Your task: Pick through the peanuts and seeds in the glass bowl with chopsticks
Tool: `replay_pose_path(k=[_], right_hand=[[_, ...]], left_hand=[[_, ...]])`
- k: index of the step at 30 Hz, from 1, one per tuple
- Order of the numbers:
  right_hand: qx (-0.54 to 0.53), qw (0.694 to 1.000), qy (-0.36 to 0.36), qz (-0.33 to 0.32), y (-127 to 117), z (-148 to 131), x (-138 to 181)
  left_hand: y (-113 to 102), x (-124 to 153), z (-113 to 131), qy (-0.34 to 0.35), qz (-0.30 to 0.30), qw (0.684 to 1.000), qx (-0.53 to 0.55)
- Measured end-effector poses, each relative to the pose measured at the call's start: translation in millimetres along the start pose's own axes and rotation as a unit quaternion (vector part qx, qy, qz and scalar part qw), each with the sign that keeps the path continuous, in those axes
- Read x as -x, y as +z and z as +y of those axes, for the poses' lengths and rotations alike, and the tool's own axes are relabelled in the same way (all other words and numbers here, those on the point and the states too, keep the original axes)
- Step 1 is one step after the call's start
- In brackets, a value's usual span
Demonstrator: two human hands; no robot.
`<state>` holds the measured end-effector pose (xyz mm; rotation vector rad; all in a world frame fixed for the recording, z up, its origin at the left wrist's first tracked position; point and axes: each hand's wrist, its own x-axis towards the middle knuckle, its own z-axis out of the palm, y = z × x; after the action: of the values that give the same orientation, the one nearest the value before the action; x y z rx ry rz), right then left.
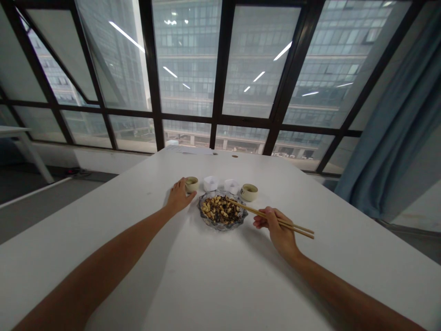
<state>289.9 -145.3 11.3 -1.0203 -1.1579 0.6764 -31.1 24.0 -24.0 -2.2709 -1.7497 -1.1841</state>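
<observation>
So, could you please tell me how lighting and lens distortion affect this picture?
Head view: the windows are the brightest area, with streaks that look like reflected lights; head view again: soft arm shadows lie on the white table; head view too: outer window bars splay outward toward the top, suggesting wide-angle distortion.

Left hand (179, 196): bare, left of centre
Right hand (279, 230): bare, right of centre
Forearms (117, 256): bare, tapering, lower corners

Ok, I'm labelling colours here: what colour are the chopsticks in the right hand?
The chopsticks are a light yellowish brown, seen best in the head view.
</observation>
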Motion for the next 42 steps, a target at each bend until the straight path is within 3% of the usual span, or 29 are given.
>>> replay_pose_path(k=[8, 12, 16, 19, 23, 27, 30, 33, 36, 42], right_hand=[[-0.031, 0.999, 0.03, 0.013, 3.2, -0.5, 1.0], [0.001, 1.0, -0.023, -0.012, 5.9, -1.2, 8.1], [0.081, 0.989, -0.109, -0.05, 4.3, -0.7, 17.0], [0.168, 0.962, -0.192, -0.102, -2.4, -0.5, 19.3], [0.252, 0.898, -0.298, -0.202, -13.4, -1.3, 14.7], [0.3, 0.85, -0.339, -0.27, -18.9, -2.5, 9.0], [0.309, 0.836, -0.357, -0.279, -19.2, -3.5, 7.9], [0.291, 0.84, -0.371, -0.266, -17.4, -4.7, 9.5], [0.279, 0.866, -0.336, -0.244, -14.2, -5.7, 12.8], [0.229, 0.949, -0.19, -0.102, -5.8, -4.8, 15.8]], left_hand=[[11.5, -12.2, -13.6, -0.018, 0.0, 0.993, 0.116], [16.2, -21.3, -19.9, -0.043, -0.026, 0.988, 0.147], [18.8, -24.9, -23.3, -0.056, -0.013, 0.988, 0.141], [16.5, -24.2, -21.0, -0.06, 0.001, 0.991, 0.117], [9.5, -20.9, -13.3, -0.032, -0.003, 0.995, 0.1], [4.4, -17.1, -7.3, 0.017, 0.006, 0.994, 0.107], [2.7, -15.0, -5.9, 0.048, 0.012, 0.992, 0.114], [2.1, -13.7, -6.2, 0.07, 0.015, 0.991, 0.116], [2.8, -13.8, -6.7, 0.061, 0.011, 0.992, 0.113], [3.8, -23.5, -10.8, -0.065, 0.002, 0.991, 0.117]])
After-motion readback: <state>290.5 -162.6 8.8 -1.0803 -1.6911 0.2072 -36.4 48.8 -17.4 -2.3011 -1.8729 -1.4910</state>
